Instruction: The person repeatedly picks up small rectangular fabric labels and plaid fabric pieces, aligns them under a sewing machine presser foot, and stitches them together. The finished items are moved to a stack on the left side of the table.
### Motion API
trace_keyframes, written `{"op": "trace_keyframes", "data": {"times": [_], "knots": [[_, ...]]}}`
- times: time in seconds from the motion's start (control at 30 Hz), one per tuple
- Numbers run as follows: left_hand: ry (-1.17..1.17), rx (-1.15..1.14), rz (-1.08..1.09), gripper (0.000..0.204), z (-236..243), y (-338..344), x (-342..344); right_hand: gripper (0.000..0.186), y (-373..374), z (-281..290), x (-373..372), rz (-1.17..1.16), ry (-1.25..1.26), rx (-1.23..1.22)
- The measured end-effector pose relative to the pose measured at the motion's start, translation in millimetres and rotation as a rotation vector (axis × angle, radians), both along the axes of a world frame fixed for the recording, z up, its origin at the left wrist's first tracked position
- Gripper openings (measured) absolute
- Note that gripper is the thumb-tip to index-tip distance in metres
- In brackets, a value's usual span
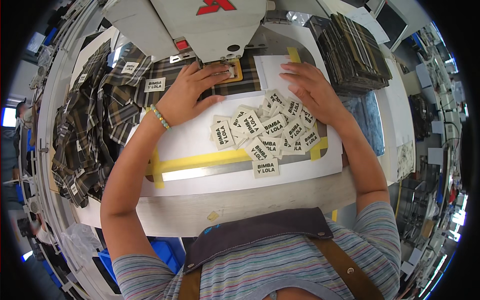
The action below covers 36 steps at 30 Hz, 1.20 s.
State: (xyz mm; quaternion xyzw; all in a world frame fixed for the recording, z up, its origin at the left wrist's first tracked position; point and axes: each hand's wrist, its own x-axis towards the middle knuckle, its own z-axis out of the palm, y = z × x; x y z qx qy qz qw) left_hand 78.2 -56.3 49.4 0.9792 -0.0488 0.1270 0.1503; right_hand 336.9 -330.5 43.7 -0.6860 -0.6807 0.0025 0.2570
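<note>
My left hand (192, 92), with a beaded bracelet (159, 118) at its wrist, lies flat with fingers stretched over plaid fabric (175, 72). Its fingertips reach a yellow-edged clamp frame (239, 71) under the head of a white sewing machine (220, 30). A pale piece shows inside that frame, partly covered by the fingers. To the right, my right hand (314, 95) is open, fingers apart, above a white sheet (272, 70), and nothing shows in its grasp. Between and below the hands spreads a loose pile of cream printed labels (272, 125).
Heaped at the left are plaid pieces (92, 130) with labels on them. A tall stack of folded plaid pieces (352, 52) stands at the right. Yellow tape (205, 161) edges the white work surface (185, 185). Below the table sits a blue bin (165, 252).
</note>
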Motion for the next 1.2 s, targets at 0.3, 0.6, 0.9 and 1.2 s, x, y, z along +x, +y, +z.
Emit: {"op": "trace_keyframes", "data": {"times": [0.3,0.6,0.9,1.2], "knots": [[-0.011,0.031,-0.014,0.053,3.8,1.3,0.0,0.037,1.1,-0.7,6.1,-0.035,0.048,0.094],[0.031,-0.016,-0.002,0.051,5.2,4.8,4.7,0.036,3.3,-0.6,6.1,-0.073,0.052,0.093],[-0.029,-0.060,0.078,0.041,-2.4,14.9,13.6,0.034,1.6,-4.1,6.2,-0.118,0.142,0.064],[-0.201,-0.043,0.190,0.036,3.7,21.7,-29.3,0.033,22.5,26.3,-6.4,0.009,-0.080,0.005]]}}
